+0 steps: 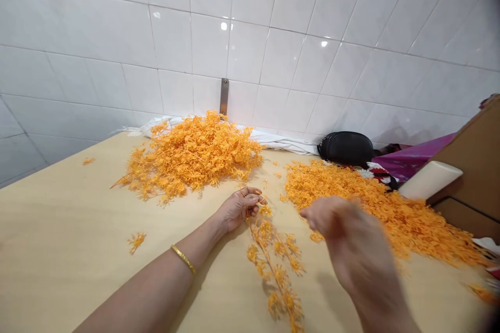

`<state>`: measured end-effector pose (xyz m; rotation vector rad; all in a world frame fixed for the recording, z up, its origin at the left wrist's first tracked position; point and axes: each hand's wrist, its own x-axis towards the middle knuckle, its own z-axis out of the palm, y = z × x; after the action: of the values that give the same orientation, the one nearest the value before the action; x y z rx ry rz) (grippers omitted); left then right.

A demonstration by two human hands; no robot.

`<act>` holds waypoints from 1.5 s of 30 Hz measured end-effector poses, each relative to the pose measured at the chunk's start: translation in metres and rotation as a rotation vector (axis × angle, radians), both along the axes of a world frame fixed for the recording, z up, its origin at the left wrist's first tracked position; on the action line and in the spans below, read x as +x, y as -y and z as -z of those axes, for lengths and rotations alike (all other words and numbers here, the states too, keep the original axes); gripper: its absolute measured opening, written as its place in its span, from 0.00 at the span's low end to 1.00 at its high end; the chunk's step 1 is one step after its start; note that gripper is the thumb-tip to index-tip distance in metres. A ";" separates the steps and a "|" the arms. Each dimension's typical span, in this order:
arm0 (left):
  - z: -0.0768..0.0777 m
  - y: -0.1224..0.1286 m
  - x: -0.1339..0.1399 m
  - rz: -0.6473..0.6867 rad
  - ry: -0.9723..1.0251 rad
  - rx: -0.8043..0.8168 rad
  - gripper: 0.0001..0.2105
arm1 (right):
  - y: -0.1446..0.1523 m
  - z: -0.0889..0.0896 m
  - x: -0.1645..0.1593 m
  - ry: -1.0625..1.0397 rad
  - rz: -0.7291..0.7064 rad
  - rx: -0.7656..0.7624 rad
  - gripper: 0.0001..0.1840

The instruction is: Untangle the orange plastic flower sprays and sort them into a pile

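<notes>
My left hand (242,207) pinches the upper end of an orange artificial flower spray (275,268), whose branched stem hangs down toward the table's near side. My right hand (347,234) is smeared by motion, to the right of the spray and at the near edge of a wide heap of loose orange florets (336,179). Whether its fingers hold anything cannot be made out. Beyond my left hand rises a pile of orange sprays (195,151).
The pale table (78,250) meets a white tiled wall (250,52). A black pouch (346,148), a white roll (432,179), purple material (414,156) and a cardboard box (476,166) stand at the right. Single florets (136,242) lie scattered at the left.
</notes>
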<state>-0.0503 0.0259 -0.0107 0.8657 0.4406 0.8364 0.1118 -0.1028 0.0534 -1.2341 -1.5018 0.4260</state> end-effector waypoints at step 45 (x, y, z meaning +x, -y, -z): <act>-0.008 0.007 0.002 0.012 -0.193 0.050 0.12 | -0.088 0.048 -0.002 -0.693 -0.354 -0.528 0.12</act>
<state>-0.0485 0.0185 -0.0031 0.9992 0.5847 0.7577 0.1102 -0.0149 0.0050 -1.0354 -1.0143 1.4004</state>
